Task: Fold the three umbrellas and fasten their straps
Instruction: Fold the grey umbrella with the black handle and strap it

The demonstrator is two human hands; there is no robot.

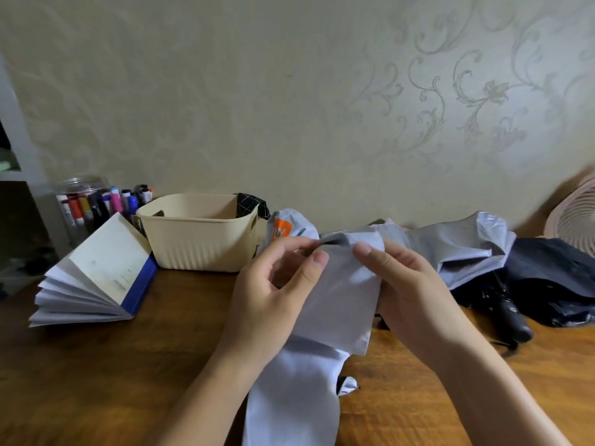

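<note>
Left hand [273, 284] and right hand [402, 284] pinch a pale grey umbrella [335, 304] panel above the worktop [128, 365]; loosened pinches would likely let the slack pleat spring open.

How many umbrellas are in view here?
3: pale umbrella held between left hand and right hand; grey umbrella behind; dark umbrella far right. Others may be hidden.

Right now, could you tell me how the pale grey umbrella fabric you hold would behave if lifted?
Probably floppy: the pale grey umbrella fabric drapes and creases between the left hand and right hand. Likely light, since thumb-and-finger pinches alone hold it. Its smooth surface might slip.
</note>
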